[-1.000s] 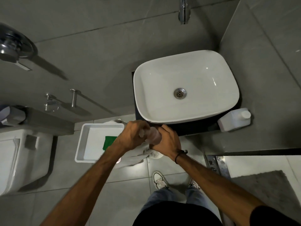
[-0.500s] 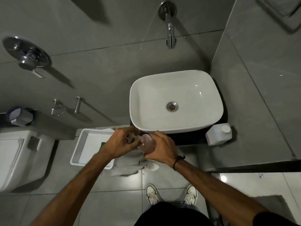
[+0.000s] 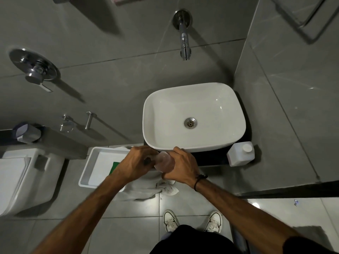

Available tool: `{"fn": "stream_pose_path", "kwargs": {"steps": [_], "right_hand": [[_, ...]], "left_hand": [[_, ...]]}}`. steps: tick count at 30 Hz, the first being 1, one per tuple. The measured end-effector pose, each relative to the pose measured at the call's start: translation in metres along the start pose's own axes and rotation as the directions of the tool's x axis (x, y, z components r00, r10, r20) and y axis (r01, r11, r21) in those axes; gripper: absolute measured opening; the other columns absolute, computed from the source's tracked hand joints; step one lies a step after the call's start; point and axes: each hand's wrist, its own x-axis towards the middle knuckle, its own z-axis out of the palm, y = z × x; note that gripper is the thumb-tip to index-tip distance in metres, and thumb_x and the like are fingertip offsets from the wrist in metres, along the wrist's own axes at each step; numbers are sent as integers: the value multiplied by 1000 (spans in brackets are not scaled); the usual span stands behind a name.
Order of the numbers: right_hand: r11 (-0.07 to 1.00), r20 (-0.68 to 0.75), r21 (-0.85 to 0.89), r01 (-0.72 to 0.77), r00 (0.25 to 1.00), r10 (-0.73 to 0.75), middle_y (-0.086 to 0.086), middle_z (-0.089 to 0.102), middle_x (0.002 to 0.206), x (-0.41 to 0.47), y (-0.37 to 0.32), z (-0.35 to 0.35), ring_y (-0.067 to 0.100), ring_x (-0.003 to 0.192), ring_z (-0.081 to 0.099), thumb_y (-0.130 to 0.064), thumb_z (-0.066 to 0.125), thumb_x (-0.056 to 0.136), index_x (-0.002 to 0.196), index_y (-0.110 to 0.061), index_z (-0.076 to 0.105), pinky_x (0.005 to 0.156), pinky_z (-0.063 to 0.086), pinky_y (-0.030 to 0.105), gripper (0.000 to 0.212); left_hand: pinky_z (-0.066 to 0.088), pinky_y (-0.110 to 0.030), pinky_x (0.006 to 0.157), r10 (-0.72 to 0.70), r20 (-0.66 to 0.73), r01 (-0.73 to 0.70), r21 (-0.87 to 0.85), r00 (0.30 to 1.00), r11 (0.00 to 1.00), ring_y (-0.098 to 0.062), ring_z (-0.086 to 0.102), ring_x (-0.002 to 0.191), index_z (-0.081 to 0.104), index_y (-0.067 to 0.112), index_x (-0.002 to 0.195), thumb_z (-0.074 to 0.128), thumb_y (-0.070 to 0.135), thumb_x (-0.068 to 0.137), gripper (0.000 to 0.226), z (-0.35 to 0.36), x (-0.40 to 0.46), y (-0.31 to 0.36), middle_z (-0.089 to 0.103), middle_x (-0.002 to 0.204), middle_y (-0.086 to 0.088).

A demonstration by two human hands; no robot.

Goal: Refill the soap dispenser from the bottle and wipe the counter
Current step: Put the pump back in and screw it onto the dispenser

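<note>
A clear soap dispenser (image 3: 163, 161) with pinkish liquid sits between both hands just in front of the white basin (image 3: 194, 116). My right hand (image 3: 180, 166) wraps its body. My left hand (image 3: 138, 163) grips its top end, which the fingers hide. A white refill bottle (image 3: 240, 153) with a white cap lies on the dark counter (image 3: 211, 159) right of the basin. A white cloth (image 3: 146, 188) hangs below my hands.
A white tray (image 3: 97, 165) holding a green item (image 3: 114, 167) stands left of the hands. The wall tap (image 3: 184, 43) juts over the basin. A toilet (image 3: 22, 178) is at the left, and my shoes (image 3: 192, 220) stand on the tiled floor.
The view has tilted upward, showing more wall and the tap. Both hands stay on the dispenser in front of the basin, with the left hand shifting slightly at its top.
</note>
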Motion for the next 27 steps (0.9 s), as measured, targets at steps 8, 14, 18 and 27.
{"fn": "stream_pose_path", "kwargs": {"steps": [8,14,18,27], "right_hand": [[999,-2,-8,-44,999,44,-9,55,88,1,4,-2,17,78,56,-60,81,44,97,-23,65,66,45,28,67],[992,-23,102,-77,997,80,-14,48,76,-2,2,-2,12,68,51,-53,88,41,81,-24,57,59,38,24,59],[987,12,138,-78,997,77,-15,42,68,-2,2,0,10,63,47,-47,88,42,72,-31,45,59,34,22,55],[992,100,95,-79,993,70,-11,66,103,4,-3,7,10,89,63,-64,79,46,108,-25,69,76,56,28,74]], "left_hand": [[49,-24,62,-58,33,57,53,998,997,-17,66,66,76,12,86,80,11,77,10,7,13,2,73,79,-2],[54,-38,68,178,126,-187,60,976,981,-23,67,78,74,8,89,72,1,76,14,1,14,-4,72,90,-6],[53,-35,72,297,186,-319,102,937,942,-23,65,85,75,8,91,68,1,77,17,-3,12,-8,72,96,-8],[53,-25,90,18,186,-26,38,982,999,-9,62,105,59,25,133,77,45,72,66,-17,14,-14,67,121,7]]}}
